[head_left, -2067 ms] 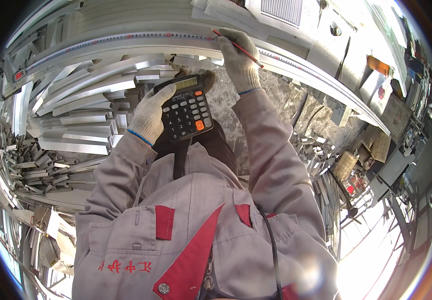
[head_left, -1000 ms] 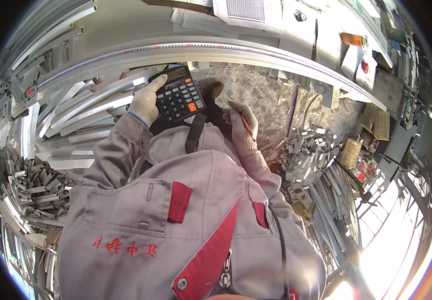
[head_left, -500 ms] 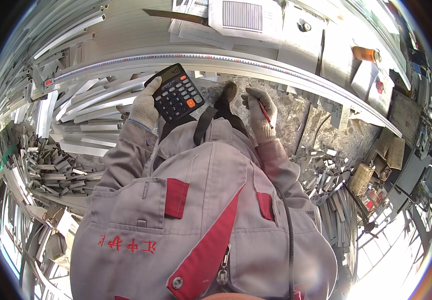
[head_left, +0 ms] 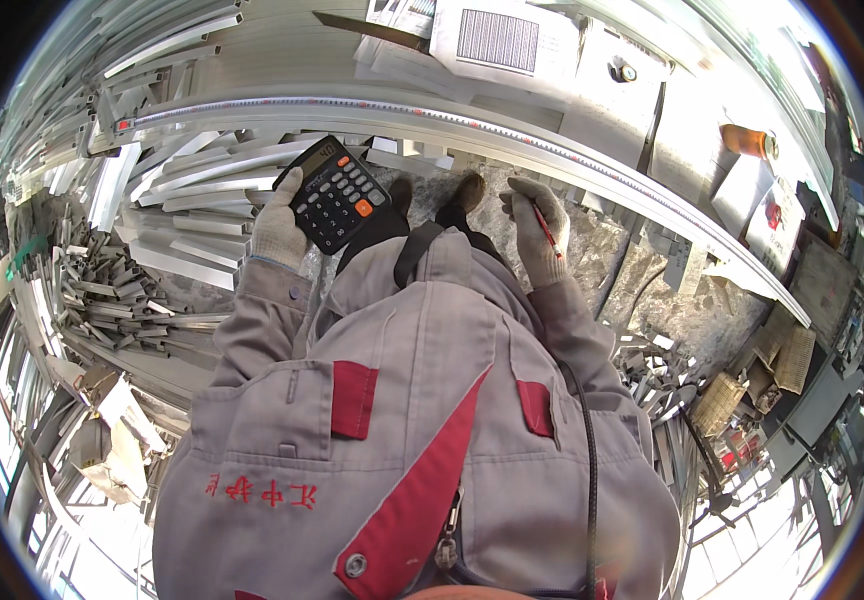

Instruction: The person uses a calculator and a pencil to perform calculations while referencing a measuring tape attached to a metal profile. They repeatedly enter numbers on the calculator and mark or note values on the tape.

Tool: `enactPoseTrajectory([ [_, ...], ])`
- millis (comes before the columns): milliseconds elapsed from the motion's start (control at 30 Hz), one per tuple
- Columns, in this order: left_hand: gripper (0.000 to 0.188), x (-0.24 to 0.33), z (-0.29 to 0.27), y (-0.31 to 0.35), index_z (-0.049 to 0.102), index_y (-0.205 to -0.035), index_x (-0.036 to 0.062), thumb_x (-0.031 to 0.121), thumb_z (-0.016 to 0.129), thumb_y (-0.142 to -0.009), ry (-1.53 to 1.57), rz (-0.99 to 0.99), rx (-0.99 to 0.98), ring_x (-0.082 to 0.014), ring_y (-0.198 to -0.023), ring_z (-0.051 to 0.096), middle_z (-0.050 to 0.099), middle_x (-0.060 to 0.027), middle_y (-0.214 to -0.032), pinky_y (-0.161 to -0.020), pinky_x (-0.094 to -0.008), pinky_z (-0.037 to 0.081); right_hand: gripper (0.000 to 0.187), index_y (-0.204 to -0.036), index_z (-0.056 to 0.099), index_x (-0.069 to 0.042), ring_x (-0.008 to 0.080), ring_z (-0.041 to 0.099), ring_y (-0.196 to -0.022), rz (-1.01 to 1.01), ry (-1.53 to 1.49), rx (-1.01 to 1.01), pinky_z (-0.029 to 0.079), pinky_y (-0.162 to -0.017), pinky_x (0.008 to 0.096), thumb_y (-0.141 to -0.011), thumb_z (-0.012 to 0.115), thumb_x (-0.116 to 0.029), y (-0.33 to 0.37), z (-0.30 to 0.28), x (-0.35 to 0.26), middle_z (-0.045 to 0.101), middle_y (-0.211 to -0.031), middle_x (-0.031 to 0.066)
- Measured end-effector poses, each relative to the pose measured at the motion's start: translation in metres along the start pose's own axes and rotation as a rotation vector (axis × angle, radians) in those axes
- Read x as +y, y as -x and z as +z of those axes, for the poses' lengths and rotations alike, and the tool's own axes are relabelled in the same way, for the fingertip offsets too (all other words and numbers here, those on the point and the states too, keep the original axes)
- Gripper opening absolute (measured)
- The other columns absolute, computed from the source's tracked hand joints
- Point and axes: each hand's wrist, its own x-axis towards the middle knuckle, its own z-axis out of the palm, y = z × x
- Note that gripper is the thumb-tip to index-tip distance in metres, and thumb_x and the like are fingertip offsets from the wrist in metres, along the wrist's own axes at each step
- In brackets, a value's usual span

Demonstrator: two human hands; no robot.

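In a pale knitted glove, my left hand (head_left: 279, 222) grips a black calculator (head_left: 337, 197) by its left edge, thumb on top. The calculator's keys are dark and grey with two orange ones, and its display faces up. My right hand (head_left: 538, 232), gloved too, is curled around a slim red pencil (head_left: 549, 228) that slants across the palm. Both hands hover in front of my body, on the near side of a long pale bench edge. Along that edge runs a measuring tape scale (head_left: 422, 112) with a red end at the left.
Loose paper sheets (head_left: 512, 42) and an orange-brown can (head_left: 749, 141) lie on the bench. Stacks of metal profiles (head_left: 197, 190) fill the left side, with short offcuts (head_left: 112, 315) below. Wicker-like baskets (head_left: 720, 403) stand at the right.
The calculator and my left hand have shifted slightly left and down in the picture. My right hand sits a little farther right, still with the pencil. The whole view has turned slightly.
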Motion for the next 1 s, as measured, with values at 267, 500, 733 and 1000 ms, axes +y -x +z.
enactPoseTrajectory([
  [267,0.034,0.027,-0.023,-0.036,0.074,-0.129,0.0024,0.026,0.081,-0.105,0.013,-0.053,-0.136,-0.0302,-0.093,0.084,0.083,-0.0165,-0.113,-0.077,-0.0468,0.074,0.024,-0.130,0.078,0.000,0.0146,0.076,-0.102,-0.011,0.000,0.197,0.061,-0.094,0.0310,-0.110,0.064,-0.002,0.028,0.004,-0.002,0.082,-0.112,0.0103],
  [500,0.038,0.058,-0.027,-0.042,0.075,-0.130,0.0030,0.034,0.078,-0.108,0.024,-0.057,-0.344,-0.0275,-0.092,0.084,0.084,-0.0151,-0.112,-0.079,-0.0420,0.073,0.028,-0.136,0.074,-0.001,0.0180,0.078,-0.100,-0.057,0.038,0.266,0.063,-0.092,0.0330,-0.111,0.066,-0.010,0.064,0.028,-0.009,0.082,-0.114,0.0130],
  [733,0.037,0.080,-0.027,-0.058,0.073,-0.129,-0.0010,0.028,0.080,-0.107,-0.012,-0.076,-0.319,-0.0296,-0.088,0.084,0.083,-0.0180,-0.108,-0.075,-0.0438,0.074,0.026,-0.134,0.073,0.002,0.0134,0.074,-0.103,-0.096,0.053,0.311,0.061,-0.090,0.0295,-0.110,0.065,-0.005,0.092,0.068,-0.039,0.081,-0.117,0.0115],
  [1000,0.037,0.082,-0.026,-0.070,0.074,-0.126,-0.0003,0.030,0.080,-0.106,-0.021,-0.154,-0.333,-0.0305,-0.085,0.084,0.083,-0.0186,-0.105,-0.074,-0.0454,0.074,0.029,-0.137,0.071,0.002,0.0147,0.074,-0.110,-0.122,0.010,0.173,0.059,-0.096,0.0296,-0.110,0.061,0.000,0.109,0.108,-0.083,0.080,-0.121,0.0122],
])
